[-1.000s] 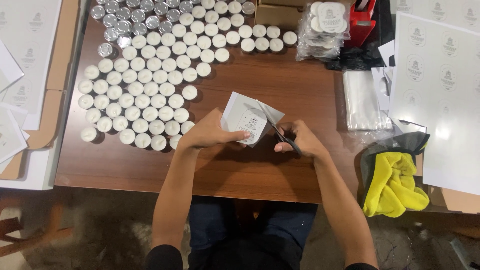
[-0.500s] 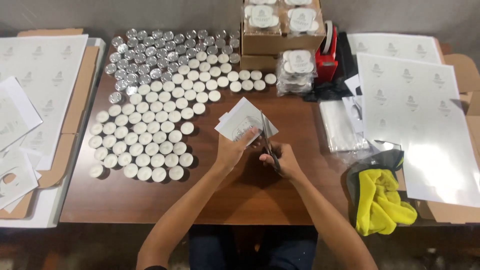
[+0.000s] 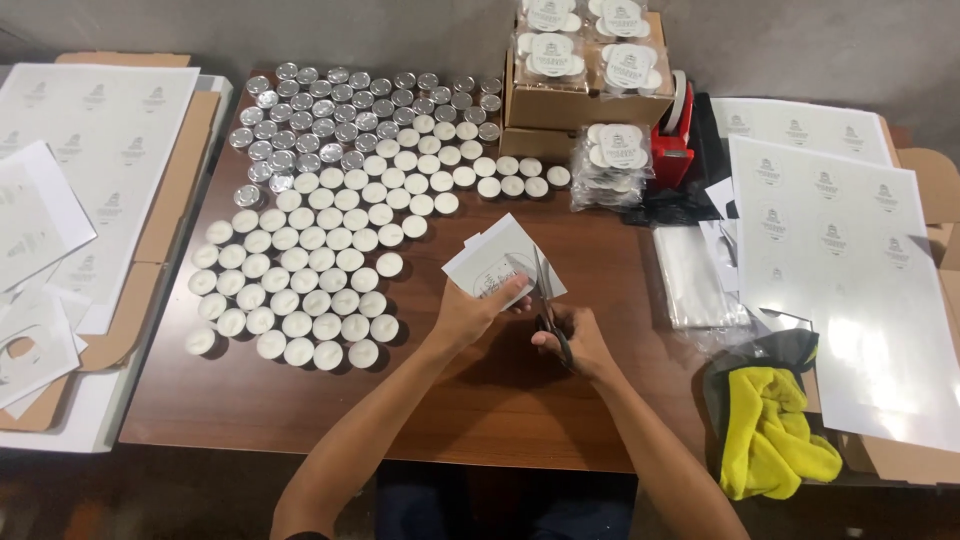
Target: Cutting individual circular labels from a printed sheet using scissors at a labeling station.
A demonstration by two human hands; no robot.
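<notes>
Two hands work over the middle of the brown table (image 3: 480, 400). Left hand (image 3: 470, 315) is closed in a pinch on a white paper (image 3: 495, 258), thumb on top near the printed round label, fingers underneath. Paper is held tilted just above the table, corner pointing away from the person. Right hand (image 3: 575, 340) is closed around the handles of scissors (image 3: 548, 305), fingers through the loops, knuckles up. Blades point away from the person and lie against the paper's right edge, at the label; how far the blades gape is too small to tell. The two hands are just beside each other, nearly touching.

Left of the hands, many white tealights (image 3: 310, 270) stand in rows on the table, nearest ones close to the left wrist. Behind them, silver cups (image 3: 320, 110) in rows at the far edge. At the far side, a cardboard box (image 3: 570, 100) carries bagged candle packs (image 3: 585, 45); another pack (image 3: 612, 160) sits on the table in front of it. Red tape dispenser (image 3: 675, 135) is just right of the box. Clear plastic bags (image 3: 690, 275) lie right of the hands. Yellow cloth (image 3: 775, 430) sits at the near right table edge, on a dark bag. Label sheets (image 3: 840, 260) lie far right, more sheets (image 3: 90, 140) far left, over flat cardboard (image 3: 170, 200).
</notes>
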